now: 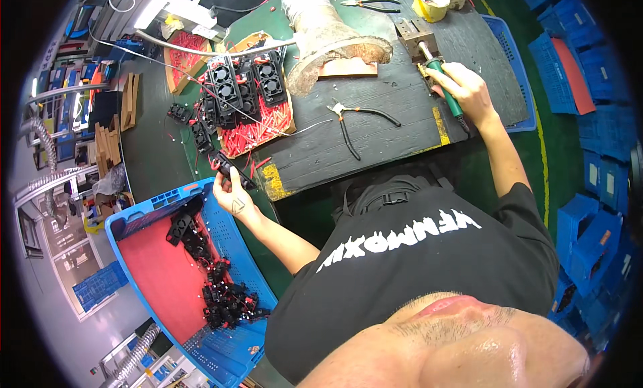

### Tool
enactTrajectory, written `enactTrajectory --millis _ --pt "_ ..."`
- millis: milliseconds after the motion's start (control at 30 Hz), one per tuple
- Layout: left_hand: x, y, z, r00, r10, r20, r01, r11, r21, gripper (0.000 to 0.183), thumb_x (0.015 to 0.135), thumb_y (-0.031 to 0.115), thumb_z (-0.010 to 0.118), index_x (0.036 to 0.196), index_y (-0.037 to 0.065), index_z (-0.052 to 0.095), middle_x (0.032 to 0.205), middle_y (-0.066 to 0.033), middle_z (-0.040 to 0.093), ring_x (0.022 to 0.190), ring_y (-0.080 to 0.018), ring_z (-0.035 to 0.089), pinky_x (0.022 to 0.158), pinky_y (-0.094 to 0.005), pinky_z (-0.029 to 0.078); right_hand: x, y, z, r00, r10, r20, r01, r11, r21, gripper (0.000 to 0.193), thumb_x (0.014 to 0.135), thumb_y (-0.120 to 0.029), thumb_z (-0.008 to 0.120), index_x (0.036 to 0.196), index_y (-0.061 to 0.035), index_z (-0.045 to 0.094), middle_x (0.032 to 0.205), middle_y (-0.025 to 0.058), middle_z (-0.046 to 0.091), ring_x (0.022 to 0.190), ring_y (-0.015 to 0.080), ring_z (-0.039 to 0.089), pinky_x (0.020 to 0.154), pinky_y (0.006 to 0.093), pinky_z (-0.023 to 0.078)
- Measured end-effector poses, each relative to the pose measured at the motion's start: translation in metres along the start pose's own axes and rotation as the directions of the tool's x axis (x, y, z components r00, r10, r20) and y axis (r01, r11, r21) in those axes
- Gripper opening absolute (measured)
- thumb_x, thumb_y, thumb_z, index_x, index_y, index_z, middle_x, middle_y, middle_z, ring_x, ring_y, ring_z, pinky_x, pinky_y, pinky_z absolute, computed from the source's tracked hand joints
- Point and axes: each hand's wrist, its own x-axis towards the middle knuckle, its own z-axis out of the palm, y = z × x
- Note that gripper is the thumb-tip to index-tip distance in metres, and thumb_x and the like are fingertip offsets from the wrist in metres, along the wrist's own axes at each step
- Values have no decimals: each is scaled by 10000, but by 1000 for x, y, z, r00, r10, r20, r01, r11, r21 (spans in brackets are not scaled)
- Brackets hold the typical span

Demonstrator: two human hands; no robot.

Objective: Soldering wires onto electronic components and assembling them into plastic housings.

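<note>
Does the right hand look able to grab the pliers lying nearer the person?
Probably not immediately: the right hand holds a green-handled tool. Otherwise, nothing seems to block the pliers.

The head-worn left fisheye looked down from close above the shirt [415, 261], out to the bench [415, 113] beyond.

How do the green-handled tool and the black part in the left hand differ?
Colour: the green-handled tool pairs green with a metallic shaft; the black part is mostly black.
Shape: the tool is long and slim; the part is shorter and blockier.
Place: the tool is in the right hand, the part in the left hand.
Shared: both are held.
</note>
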Motion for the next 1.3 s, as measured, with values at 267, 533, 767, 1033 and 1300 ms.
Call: enactTrajectory --millis 267,533,767,1033,1300 --pt "-7 3 6 999 -33 -40 36 996 82 496 783 196 874 1164 -33 656 992 -49 621 799 -122 572 711 -265 507 0 -5 -8 985 125 120 -128 992 15 497 826 26 582 1295 -119 666 1172 151 662 1078 318 650 939 388 530" --pt "-22 38 1 973 230 18 -229 955 190 464 749 207 883 1111 -1 678 1104 -65 608 936 -163 585 805 -290 485 25 -81 -49 931 270 -245 -227 956 188 331 825 127 544 1089 34 722 1001 156 700 860 243 663 788 336 542" --pt "-34 89 29 941 336 29 -335 942 -30 525 709 240 893 1073 16 588 1145 -128 564 1046 -272 546 843 -372 466 82 -226 15 951 -17 307 -223 651 726 372 822 35 625 1177 -51 693 1154 136 682 1000 246 673 801 313 533" --pt "-61 112 43 953 301 41 -296 950 -101 598 691 253 929 1060 -9 538 1079 -119 500 910 -246 541 773 -356 478 119 -285 90 851 -61 521 -507 -353 786 707 981 -130 642 1558 -35 246 1495 123 423 1341 206 453 1045 367 450" --pt "-37 91 41 837 531 134 -469 821 -327 232 998 208 555 991 4 665 1044 -152 644 991 -292 599 847 -371 470 117 -258 71 780 0 626 -558 -452 696 448 992 -163 612 1380 -5 452 1146 197 687 1020 326 715 699 362 624"
